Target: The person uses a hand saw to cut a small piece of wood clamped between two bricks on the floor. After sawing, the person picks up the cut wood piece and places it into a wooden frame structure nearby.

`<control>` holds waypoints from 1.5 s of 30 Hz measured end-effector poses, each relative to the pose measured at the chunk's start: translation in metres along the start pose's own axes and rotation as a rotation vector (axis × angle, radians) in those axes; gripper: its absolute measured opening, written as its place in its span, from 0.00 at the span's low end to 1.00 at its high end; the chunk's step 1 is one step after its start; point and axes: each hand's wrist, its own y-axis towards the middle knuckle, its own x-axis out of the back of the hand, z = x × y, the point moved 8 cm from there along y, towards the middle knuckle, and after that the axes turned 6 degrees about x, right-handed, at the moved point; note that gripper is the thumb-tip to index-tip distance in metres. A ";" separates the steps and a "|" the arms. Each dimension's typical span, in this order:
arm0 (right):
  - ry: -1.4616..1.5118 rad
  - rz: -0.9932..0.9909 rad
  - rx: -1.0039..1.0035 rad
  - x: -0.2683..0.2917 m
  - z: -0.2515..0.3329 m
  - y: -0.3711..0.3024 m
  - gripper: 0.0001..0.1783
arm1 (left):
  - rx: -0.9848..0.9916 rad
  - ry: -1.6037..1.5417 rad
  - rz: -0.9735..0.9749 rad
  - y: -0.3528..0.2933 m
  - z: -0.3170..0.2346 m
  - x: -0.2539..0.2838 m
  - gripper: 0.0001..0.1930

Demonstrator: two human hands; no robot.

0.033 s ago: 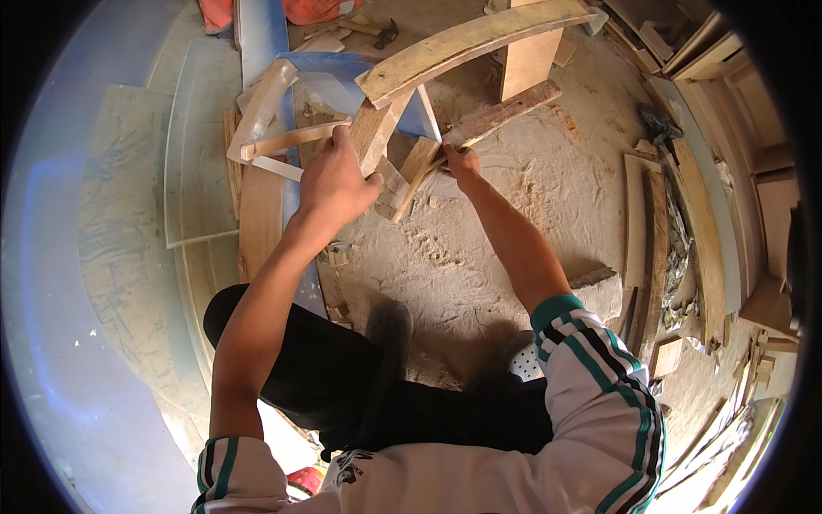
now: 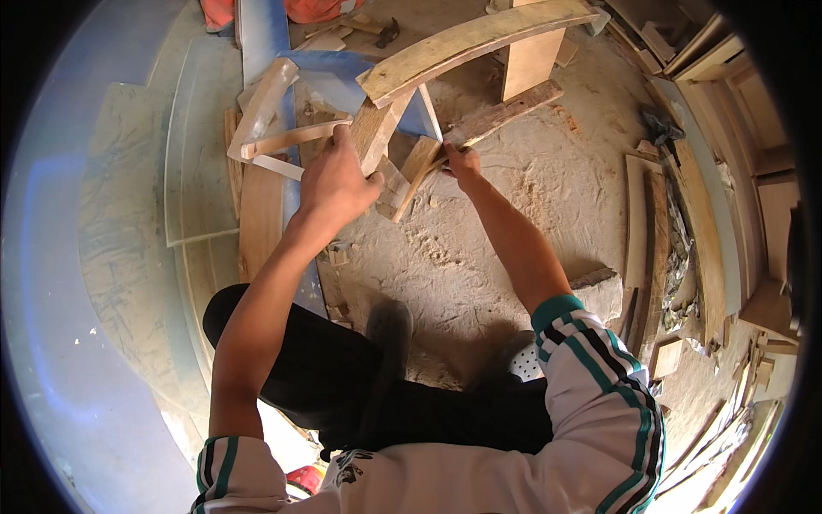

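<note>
In front of me stands a rough wooden assembly with a curved wooden rail [image 2: 475, 50] across its top. My left hand [image 2: 336, 182] is closed around the upright wooden post [image 2: 381, 128] under the rail's left end, its index finger by the end of a thin wooden strip [image 2: 295, 140]. Lower to the right, my right hand [image 2: 463, 163] pinches the edge of a narrow wood piece [image 2: 417, 171] near the post's foot; its fingertips are partly hidden. A pale-edged panel with blue surfaces [image 2: 419, 113] leans behind the post, its lower corner close to my right fingers.
A wooden board [image 2: 532, 64] props the rail at right, above a floor plank [image 2: 505, 113]. A hammer [image 2: 388, 34] lies at the back. Clear sheets [image 2: 201, 146] cover the left side. Long planks [image 2: 698, 240] and cabinet-like woodwork [image 2: 758, 103] line the right. A block [image 2: 599, 291] sits by my right forearm.
</note>
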 end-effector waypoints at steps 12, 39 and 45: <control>0.208 -0.042 -0.045 -0.010 0.016 -0.015 0.18 | -0.049 -0.033 -0.085 0.001 0.004 0.008 0.36; -0.453 0.191 0.141 -0.024 0.001 -0.026 0.30 | -0.101 0.010 -0.065 0.030 0.014 0.003 0.39; -0.241 0.358 0.092 -0.066 -0.019 -0.079 0.24 | -0.093 -0.011 -0.041 0.033 0.017 0.001 0.41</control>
